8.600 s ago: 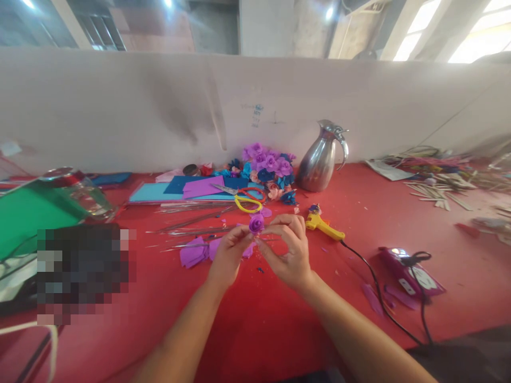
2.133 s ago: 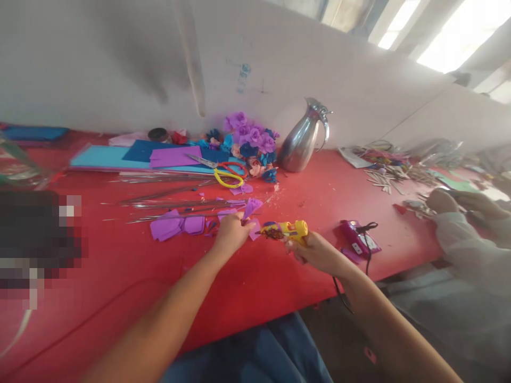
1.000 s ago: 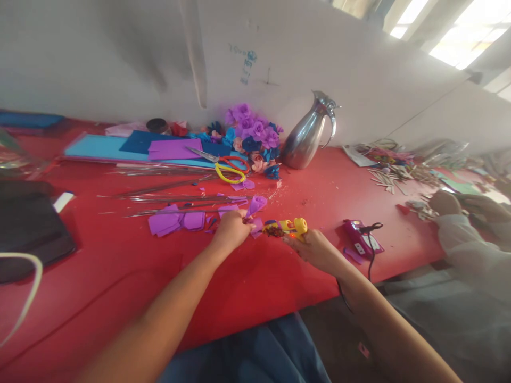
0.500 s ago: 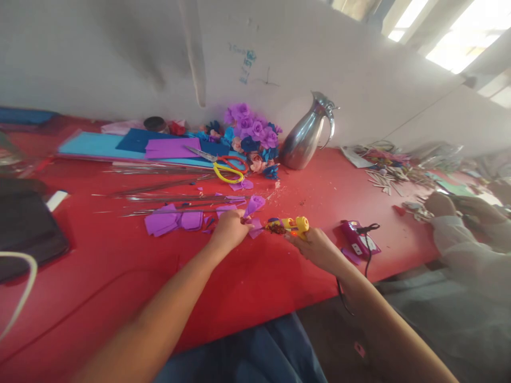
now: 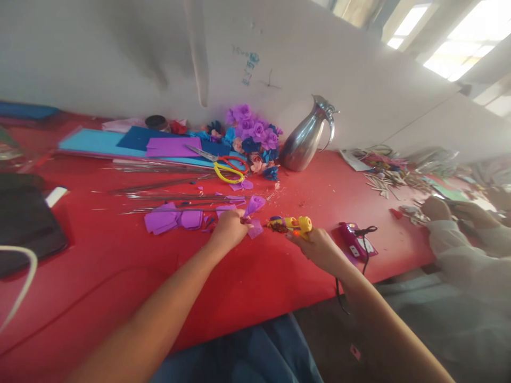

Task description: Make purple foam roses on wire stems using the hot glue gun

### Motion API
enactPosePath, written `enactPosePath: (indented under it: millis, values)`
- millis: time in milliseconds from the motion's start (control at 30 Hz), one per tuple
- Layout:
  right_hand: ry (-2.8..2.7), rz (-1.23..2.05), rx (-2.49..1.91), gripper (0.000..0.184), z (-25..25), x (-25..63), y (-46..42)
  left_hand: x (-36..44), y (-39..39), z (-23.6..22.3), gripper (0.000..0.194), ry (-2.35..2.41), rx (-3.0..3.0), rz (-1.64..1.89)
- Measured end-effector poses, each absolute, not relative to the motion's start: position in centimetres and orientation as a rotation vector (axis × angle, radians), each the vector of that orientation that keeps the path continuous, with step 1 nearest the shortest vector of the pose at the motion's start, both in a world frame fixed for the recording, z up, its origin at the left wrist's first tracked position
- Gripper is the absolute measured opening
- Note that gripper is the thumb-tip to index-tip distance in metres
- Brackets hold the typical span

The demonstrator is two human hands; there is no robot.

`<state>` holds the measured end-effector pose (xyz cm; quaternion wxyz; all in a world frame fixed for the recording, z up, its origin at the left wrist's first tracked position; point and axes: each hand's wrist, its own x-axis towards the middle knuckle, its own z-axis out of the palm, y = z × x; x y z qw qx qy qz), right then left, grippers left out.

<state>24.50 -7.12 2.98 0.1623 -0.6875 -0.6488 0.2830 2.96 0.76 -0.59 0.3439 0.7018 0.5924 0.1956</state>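
Observation:
In my left hand [image 5: 231, 230] I pinch a purple paper flower [image 5: 254, 204], its rolled bloom sticking up past my fingers. A loose-looking purple petal piece [image 5: 255, 229] shows just right of those fingertips; whether I hold it too I cannot tell. My right hand [image 5: 313, 244] is closed around a yellow glue gun [image 5: 302, 225], its nozzle pointing left at the petal and a small red light glowing on it. Purple paper pieces [image 5: 163, 219] lie left of my left hand, below several thin wires [image 5: 175, 198].
Scissors [image 5: 223, 166] rest on coloured paper sheets [image 5: 96, 142] behind. Finished paper flowers [image 5: 255, 130] and a steel jug [image 5: 305, 138] stand by the wall. A purple box with a cord [image 5: 355, 240] lies right; beyond it are a co-worker's hands [image 5: 439, 208]. A dark tablet-like object [image 5: 30, 229] sits left.
The glue gun in my right hand has shifted slightly right, away from the petal piece. My left hand keeps the flower in nearly the same spot.

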Motion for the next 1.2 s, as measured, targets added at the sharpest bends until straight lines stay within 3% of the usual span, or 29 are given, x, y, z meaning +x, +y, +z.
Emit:
enactPosePath:
  millis: [1200]
  values:
    - [-1.989,0.746,-1.908,0.036,3.1,23.0,-7.6,3.0,0.6,-0.7,0.005,1.551,1.814,0.493]
